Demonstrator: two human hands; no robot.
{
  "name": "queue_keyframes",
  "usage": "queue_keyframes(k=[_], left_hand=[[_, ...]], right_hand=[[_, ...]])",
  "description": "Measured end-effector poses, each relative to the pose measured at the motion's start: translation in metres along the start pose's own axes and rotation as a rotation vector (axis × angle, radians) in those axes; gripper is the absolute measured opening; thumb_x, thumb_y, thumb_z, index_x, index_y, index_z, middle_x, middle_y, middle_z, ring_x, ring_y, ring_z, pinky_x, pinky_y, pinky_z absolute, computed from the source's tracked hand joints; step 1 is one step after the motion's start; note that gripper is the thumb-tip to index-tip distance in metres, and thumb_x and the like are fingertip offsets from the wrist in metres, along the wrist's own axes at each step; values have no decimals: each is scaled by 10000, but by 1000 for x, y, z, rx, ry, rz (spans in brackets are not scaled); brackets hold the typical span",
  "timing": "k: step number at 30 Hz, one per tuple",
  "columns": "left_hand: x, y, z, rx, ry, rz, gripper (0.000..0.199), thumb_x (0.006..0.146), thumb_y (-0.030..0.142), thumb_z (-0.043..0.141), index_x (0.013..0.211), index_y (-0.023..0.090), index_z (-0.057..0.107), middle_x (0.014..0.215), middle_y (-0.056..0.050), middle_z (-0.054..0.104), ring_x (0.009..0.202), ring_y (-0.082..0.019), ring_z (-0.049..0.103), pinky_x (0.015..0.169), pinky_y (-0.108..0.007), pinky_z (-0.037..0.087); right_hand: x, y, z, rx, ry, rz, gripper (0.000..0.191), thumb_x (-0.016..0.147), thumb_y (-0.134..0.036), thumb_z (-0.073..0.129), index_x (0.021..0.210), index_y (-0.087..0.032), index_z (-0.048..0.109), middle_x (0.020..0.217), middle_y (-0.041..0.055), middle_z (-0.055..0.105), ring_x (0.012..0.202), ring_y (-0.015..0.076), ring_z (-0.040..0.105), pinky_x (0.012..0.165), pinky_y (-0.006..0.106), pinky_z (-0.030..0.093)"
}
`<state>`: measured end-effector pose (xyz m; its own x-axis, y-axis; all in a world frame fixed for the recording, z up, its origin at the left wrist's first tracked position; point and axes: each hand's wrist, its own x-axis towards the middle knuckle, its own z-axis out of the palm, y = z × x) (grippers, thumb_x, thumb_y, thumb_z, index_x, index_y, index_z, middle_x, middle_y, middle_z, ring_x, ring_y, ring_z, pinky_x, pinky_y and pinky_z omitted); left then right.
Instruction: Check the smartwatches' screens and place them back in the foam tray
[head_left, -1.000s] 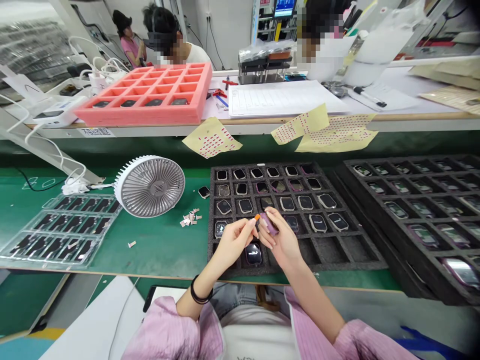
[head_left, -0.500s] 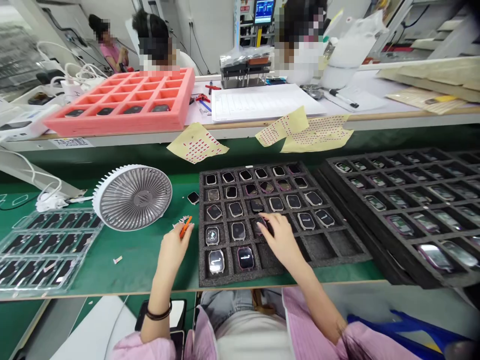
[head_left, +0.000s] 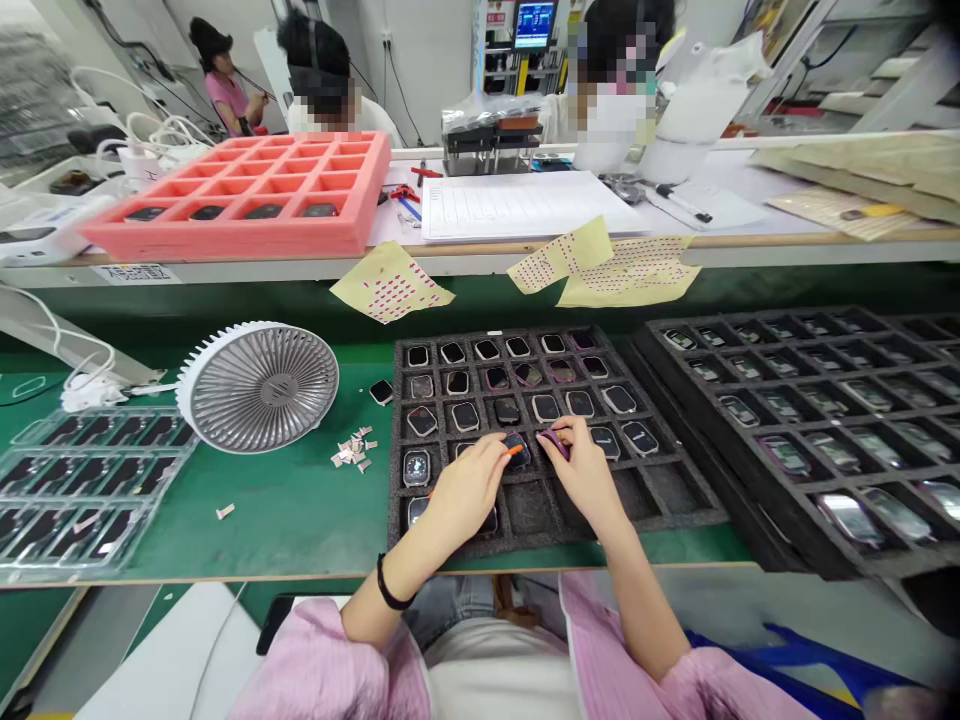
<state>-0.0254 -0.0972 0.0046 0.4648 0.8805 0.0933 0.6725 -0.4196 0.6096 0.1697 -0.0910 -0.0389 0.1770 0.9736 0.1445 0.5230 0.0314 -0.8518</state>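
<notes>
A black foam tray (head_left: 531,508) holds rows of square watch faces in its compartments. Over its middle, my left hand (head_left: 469,488) pinches an orange tool (head_left: 514,450), whose tip is near a dark watch piece (head_left: 517,458). Just to the right, my right hand (head_left: 581,470) is closed on a purple watch frame (head_left: 553,440), tilted between thumb and fingers. The two hands are close but apart. My left forearm and hand partly cover the lower left compartments.
Left of the tray lie small pale pieces (head_left: 352,448), a loose watch face (head_left: 381,392), a round fan (head_left: 262,390) and clear trays (head_left: 82,490). Stacked foam trays (head_left: 731,440) stand right. A pink foam tray (head_left: 240,238) rests on the shelf; people sit beyond.
My left hand has moved right with the orange tool, from the small pale pieces to the tray. My right hand has lifted the purple frame and shifted slightly right.
</notes>
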Motion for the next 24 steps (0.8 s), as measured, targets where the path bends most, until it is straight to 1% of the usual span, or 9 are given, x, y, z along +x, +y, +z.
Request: queue_keyframes(k=[2,4,5,7,9,13,17,21,24], left_hand=[[2,1,6,48,-95,33,298,996,248,306,1133,181,563,1331,-96,579,1133,-226,589,952,-367,471],[1,2,6,29,-153,32,289,995,263,322,1127,195,569,1216,-79,641,1056,-217,612,914,-360,486],[0,3,5,-13,-147,26,284,995,276,326,1100,199,578,1134,-69,663,1007,-206,619,886,-341,490],[-2,8,1,-144,-72,4,280,992,295,337,1002,194,597,990,-50,662,917,-179,612,835,-296,480],[-2,14,-2,-302,-11,-30,294,985,312,349,903,180,599,842,-23,627,789,-145,583,756,-253,457],[-2,22,-4,-582,-109,-101,342,964,391,384,819,160,590,570,58,452,514,-83,401,536,-204,337],[-1,25,-5,-666,-105,-107,358,945,389,415,762,142,599,536,67,401,487,-69,330,502,-200,283],[-1,26,-7,-688,-87,-97,378,937,389,423,714,137,596,523,62,392,482,-69,325,486,-202,271],[-1,26,-7,-676,-63,-115,375,927,395,434,713,134,597,526,61,388,483,-68,322,473,-203,255]], right_hand=[[-2,-8,1,226,6,92,346,827,-499,594,1003,-228,470,766,15,622,659,188,572,622,319,438],[-4,-19,1,488,4,170,369,792,-494,641,1014,-240,492,750,-9,596,611,158,545,530,276,415],[-4,-24,2,623,-13,206,361,777,-486,661,996,-244,507,723,-22,575,581,145,529,488,258,396],[-5,-37,3,858,-73,273,331,760,-454,691,959,-245,530,665,-43,546,518,120,498,431,230,363],[-7,-47,5,1011,-125,327,308,747,-422,716,921,-238,540,635,-52,544,470,96,476,396,205,333],[-10,-60,7,1117,-175,362,290,744,-394,741,877,-224,547,579,-67,534,410,58,427,361,163,294],[-13,-62,10,1142,-176,391,307,727,-397,763,861,-216,554,526,-85,506,354,36,378,335,146,271],[-14,-62,14,1196,-202,439,319,691,-396,784,837,-192,586,509,-90,489,310,17,309,289,136,211],[-13,-63,14,1263,-207,442,308,686,-397,782,798,-180,594,521,-87,495,299,6,269,273,135,207]])
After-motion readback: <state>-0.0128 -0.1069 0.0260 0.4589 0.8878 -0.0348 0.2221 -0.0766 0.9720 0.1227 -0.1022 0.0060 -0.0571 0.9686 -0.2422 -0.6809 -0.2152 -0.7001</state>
